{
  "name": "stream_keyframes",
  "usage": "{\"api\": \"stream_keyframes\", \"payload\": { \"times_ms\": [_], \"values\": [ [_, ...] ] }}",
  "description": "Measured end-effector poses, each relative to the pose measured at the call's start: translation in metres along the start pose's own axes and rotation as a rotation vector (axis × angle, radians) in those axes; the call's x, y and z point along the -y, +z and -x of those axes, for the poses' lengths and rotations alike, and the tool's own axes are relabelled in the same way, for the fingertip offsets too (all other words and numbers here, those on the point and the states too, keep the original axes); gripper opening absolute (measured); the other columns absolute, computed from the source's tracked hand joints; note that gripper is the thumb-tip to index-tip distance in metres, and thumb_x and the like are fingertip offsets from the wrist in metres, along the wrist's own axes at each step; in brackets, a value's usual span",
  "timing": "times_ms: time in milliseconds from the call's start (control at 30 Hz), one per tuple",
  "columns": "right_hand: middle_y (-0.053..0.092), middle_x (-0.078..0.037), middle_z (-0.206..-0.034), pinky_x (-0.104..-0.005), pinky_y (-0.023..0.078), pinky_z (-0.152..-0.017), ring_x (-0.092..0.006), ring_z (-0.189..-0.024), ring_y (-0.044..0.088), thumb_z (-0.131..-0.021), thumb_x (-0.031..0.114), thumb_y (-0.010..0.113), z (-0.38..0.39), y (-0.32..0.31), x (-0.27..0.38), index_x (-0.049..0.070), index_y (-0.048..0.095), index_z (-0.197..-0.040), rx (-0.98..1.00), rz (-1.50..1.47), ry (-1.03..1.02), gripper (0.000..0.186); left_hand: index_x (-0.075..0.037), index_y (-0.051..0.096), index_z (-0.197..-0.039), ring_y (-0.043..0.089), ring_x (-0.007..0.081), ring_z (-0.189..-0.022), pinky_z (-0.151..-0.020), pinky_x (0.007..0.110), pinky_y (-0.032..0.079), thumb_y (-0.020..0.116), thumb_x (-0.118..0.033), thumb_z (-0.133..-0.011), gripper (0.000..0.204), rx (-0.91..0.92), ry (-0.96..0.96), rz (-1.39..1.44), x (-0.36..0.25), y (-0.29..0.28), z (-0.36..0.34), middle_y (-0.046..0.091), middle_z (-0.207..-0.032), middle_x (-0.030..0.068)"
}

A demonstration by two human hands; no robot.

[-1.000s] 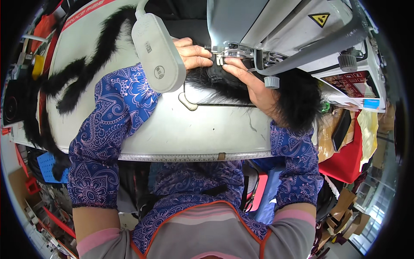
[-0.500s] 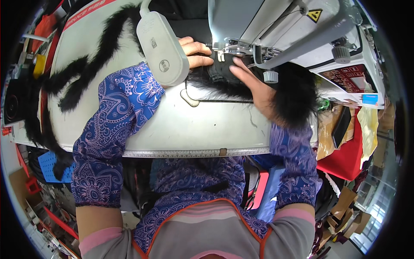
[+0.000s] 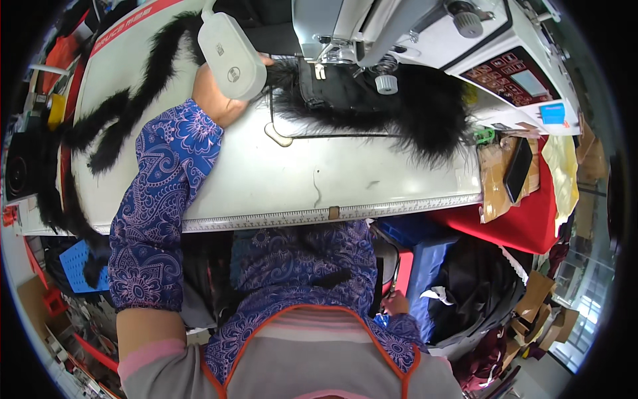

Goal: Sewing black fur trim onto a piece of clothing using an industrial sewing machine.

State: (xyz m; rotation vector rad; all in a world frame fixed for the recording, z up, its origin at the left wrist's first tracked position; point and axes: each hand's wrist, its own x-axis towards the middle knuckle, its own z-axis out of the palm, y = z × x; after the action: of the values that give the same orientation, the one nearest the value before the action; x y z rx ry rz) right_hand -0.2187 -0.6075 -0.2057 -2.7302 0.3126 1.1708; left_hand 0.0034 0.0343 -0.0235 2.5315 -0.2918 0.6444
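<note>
My left hand (image 3: 216, 100) is on the white sewing table (image 3: 342, 176), partly behind the pale lamp head (image 3: 232, 58); most fingers are hidden, with one tip showing beside the black fur. A black fabric piece with long fur edging (image 3: 425, 113) lies beneath the sewing machine's presser foot (image 3: 319, 70). My right hand (image 3: 395, 302) is down below the table edge, beside a pink-red object, with fingers curled at a thin dark item that I cannot make out.
Black fur strips (image 3: 149, 86) lie at the left. The machine's control panel (image 3: 512, 76) is at upper right, above a phone (image 3: 517, 169) on packaging. A blue perforated board (image 3: 80, 266), red cloth (image 3: 531, 229) and cardboard boxes (image 3: 535, 299) surround the table.
My right hand has left the fabric under the machine and moved down below the table. My left hand has drawn back leftward from the presser foot, behind the lamp head.
</note>
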Motion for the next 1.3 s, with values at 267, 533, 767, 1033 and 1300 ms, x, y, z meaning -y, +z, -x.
{"api": "stream_keyframes", "payload": {
  "times_ms": [267,533,767,1033,1300],
  "values": [
    [0.061,-0.020,-0.096,-0.0515,0.052,-0.077,-0.0415,-0.088,0.063,-0.073,0.014,0.073,-0.008,0.073,-0.009,0.005,0.055,-0.093,-0.299,-0.002,0.082,0.028,0.001,0.070,-0.095,0.064,0.0262,-0.091,-0.088,0.036,0.048,0.054,-0.014,-0.098,0.022,-0.174,-0.038,-0.124,0.013,0.003,0.005,0.069,-0.093,0.0128],
    [0.059,-0.022,-0.091,-0.0515,0.050,-0.076,-0.0433,-0.091,0.060,-0.074,0.019,0.072,-0.006,0.084,-0.005,0.000,0.052,-0.095,-0.435,-0.261,0.223,0.035,0.000,0.071,-0.093,0.063,0.0240,-0.087,-0.083,0.034,0.048,0.062,-0.010,-0.093,0.014,-0.183,-0.167,0.116,-0.016,0.014,-0.006,0.070,-0.090,0.0112],
    [0.063,-0.022,-0.086,-0.0518,0.050,-0.073,-0.0440,-0.085,0.063,-0.076,0.022,0.071,-0.006,0.117,-0.034,0.000,0.052,-0.096,-0.486,-0.335,0.180,0.036,-0.001,0.072,-0.095,0.063,0.0240,-0.091,-0.084,0.035,0.049,0.072,-0.011,-0.085,0.014,-0.116,-0.077,-0.034,-0.011,0.016,-0.008,0.070,-0.094,0.0100],
    [0.070,-0.020,-0.079,-0.0486,0.054,-0.070,-0.0384,-0.076,0.069,-0.077,0.027,0.074,0.001,0.111,-0.024,-0.001,0.065,-0.085,-0.447,-0.324,0.398,0.030,-0.001,0.072,-0.098,0.063,0.0251,-0.092,-0.085,0.036,0.049,0.074,-0.010,-0.083,0.017,-0.068,-0.022,-0.071,0.002,0.022,-0.002,0.069,-0.097,0.0100],
    [0.070,-0.019,-0.076,-0.0481,0.054,-0.067,-0.0373,-0.072,0.069,-0.075,0.028,0.076,0.013,0.092,-0.014,0.001,0.066,-0.083,-0.362,-0.386,0.438,0.030,-0.001,0.071,-0.100,0.063,0.0256,-0.094,-0.090,0.036,0.047,0.070,-0.010,-0.085,0.017,-0.086,-0.075,0.092,-0.001,0.017,-0.002,0.069,-0.097,0.0096]
  ]
}}
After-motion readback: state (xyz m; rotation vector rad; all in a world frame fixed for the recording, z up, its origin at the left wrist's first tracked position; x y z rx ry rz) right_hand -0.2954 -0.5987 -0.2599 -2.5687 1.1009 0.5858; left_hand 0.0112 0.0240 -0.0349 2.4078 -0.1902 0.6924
